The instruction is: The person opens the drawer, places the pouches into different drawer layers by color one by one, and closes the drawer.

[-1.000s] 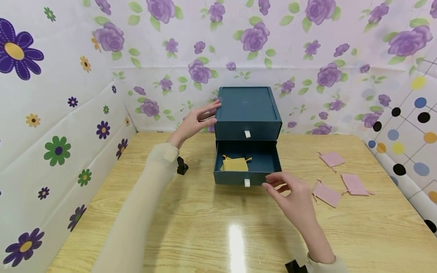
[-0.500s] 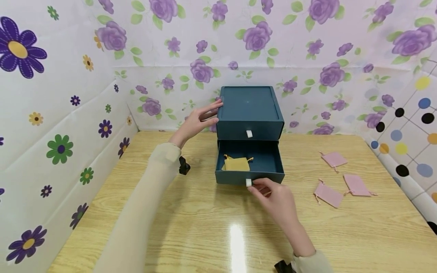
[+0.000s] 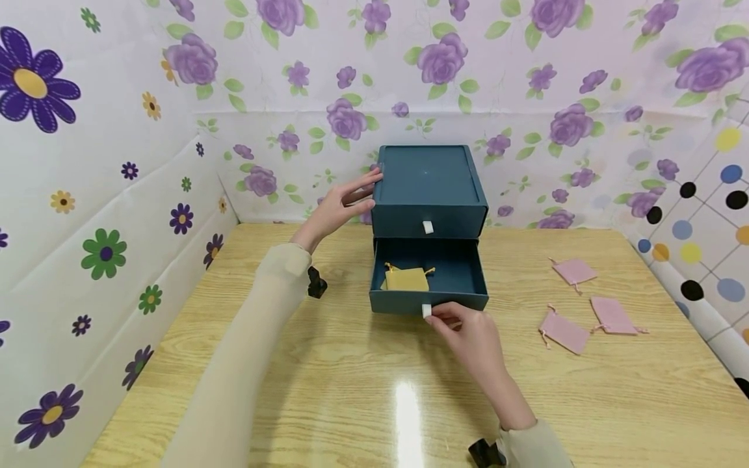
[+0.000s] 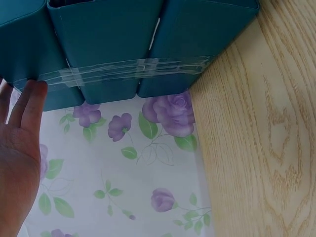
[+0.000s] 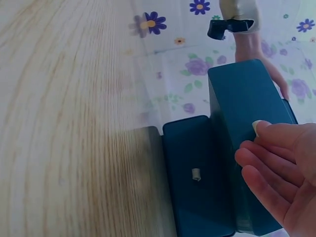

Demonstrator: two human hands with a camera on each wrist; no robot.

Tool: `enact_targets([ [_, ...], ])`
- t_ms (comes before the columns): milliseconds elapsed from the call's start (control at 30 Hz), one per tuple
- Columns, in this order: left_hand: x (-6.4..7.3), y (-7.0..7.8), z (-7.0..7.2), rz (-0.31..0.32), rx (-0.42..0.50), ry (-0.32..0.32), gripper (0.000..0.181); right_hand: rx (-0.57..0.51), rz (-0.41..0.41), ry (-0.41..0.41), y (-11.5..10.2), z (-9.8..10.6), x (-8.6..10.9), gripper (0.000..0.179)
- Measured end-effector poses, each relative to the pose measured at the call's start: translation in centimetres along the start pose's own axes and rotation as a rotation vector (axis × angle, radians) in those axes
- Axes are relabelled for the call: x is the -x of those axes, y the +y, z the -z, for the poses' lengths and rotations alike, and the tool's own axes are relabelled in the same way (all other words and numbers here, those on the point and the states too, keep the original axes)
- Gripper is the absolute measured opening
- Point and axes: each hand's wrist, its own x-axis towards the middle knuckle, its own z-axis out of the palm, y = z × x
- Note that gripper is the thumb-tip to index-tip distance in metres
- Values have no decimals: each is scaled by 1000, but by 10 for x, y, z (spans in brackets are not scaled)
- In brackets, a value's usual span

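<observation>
A dark blue drawer unit [image 3: 430,179] stands at the back of the table, its middle drawer [image 3: 393,303] pulled out. Inside that drawer, toward the left, lie yellow drawstring pouches [image 3: 408,279] that overlap. My right hand [image 3: 475,339] pinches the drawer's white pull tab [image 3: 426,311] between thumb and index finger; in the right wrist view the fingers hide this tab. My left hand [image 3: 336,208] rests with extended fingers against the unit's upper left side. The left wrist view shows that hand's fingers [image 4: 32,106] at the taped side of the unit.
Several pink drawstring pouches, one of them the nearest pouch [image 3: 564,331], lie on the wooden table [image 3: 339,390] right of the unit. Below the open drawer is a closed bottom drawer [image 5: 197,197] with its own white tab. A flowered cloth wall [image 3: 281,97] stands close behind.
My right hand has moved left from the drawer's right front corner to the white pull tab and now pinches it. My left hand stays at the unit's side; the drawer remains out.
</observation>
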Motion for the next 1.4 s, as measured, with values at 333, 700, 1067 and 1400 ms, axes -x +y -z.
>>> enact_targets([
  [333, 0, 2, 0, 12, 19, -4, 56, -15, 78, 19, 2, -2, -1, 6],
  [700, 1, 4, -1, 23, -10, 7, 57, 68, 210, 41, 5, -4, -2, 7],
  [1067, 0, 5, -2, 34, 16, 17, 55, -17, 185, 33, 13, -8, -8, 4],
  [1400, 0, 4, -2, 38, 30, 17, 56, -16, 181, 52, 16, -12, -21, 7],
])
